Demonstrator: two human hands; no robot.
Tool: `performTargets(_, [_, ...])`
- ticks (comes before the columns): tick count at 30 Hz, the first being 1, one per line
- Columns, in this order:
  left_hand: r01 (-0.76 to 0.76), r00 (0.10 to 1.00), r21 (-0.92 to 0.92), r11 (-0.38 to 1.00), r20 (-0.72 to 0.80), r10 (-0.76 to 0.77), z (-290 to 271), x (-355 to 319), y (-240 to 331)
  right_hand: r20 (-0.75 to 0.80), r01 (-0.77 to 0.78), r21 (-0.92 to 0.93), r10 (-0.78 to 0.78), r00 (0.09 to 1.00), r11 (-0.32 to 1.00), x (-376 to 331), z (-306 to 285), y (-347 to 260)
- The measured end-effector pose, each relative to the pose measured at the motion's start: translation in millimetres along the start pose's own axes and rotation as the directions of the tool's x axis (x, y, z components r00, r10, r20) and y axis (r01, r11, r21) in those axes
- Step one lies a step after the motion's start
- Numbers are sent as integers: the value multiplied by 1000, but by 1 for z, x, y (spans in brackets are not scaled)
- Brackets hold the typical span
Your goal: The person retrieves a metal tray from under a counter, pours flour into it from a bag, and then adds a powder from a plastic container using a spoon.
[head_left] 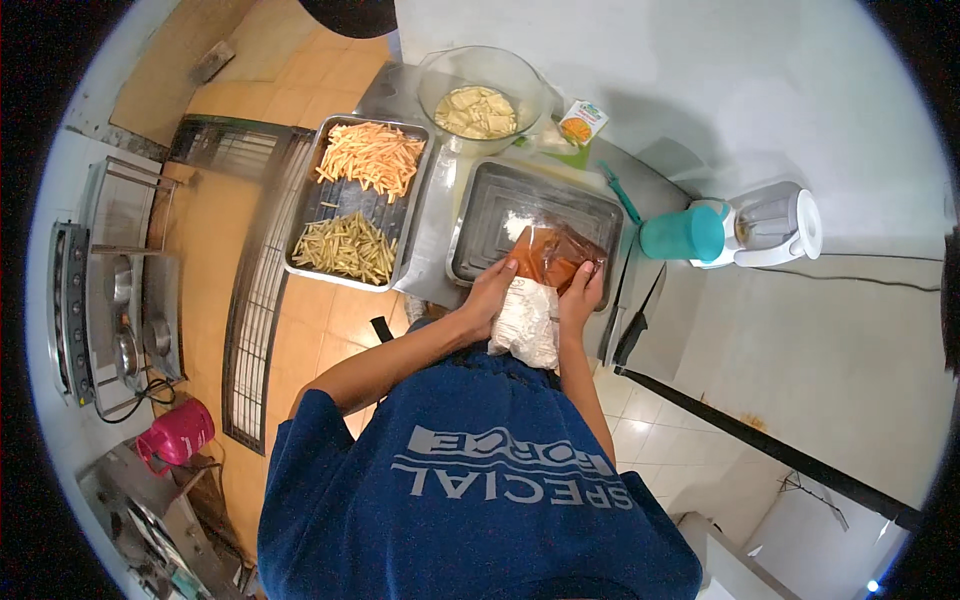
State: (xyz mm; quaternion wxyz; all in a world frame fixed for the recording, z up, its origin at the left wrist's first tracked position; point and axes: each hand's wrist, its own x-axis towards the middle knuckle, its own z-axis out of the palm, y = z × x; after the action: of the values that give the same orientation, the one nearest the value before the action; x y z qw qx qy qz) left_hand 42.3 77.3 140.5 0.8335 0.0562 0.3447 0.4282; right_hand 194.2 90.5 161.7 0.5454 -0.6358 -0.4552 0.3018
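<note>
My left hand [488, 298] and my right hand [580, 298] grip the two sides of a plastic bag [527, 322]. White powder fills the bag's lower part, close to my body. Its upper part is shiny and orange-brown; whether that is print or contents I cannot make out. The bag's far end hangs over a metal tray [478, 222], where a small heap of white powder [517, 226] lies beside it. My fingers are curled against the plastic, thumbs on the near face.
Left stands a tray [428, 160] with orange sticks [372, 158] and green sticks [345, 247]. Behind are a glass bowl [432, 80] of pale pieces in liquid and a small carton [583, 122]. To the right sit a teal container [682, 234], a white blender [775, 228] and a black-handled knife [632, 335].
</note>
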Motion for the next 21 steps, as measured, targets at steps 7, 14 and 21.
performTargets(7, [-102,990,-18,995,-101,99,-19,6,-9,66,-49,-60,53,996,997,-3,14,-7])
performTargets(14, [-41,992,61,997,-117,48,-1,-2,-7,122,52,-112,-38,992,992,3,10,-1])
performTargets(21, [60,989,101,993,-140,-46,20,-5,-17,58,192,-262,-183,981,946,7,-11,-5])
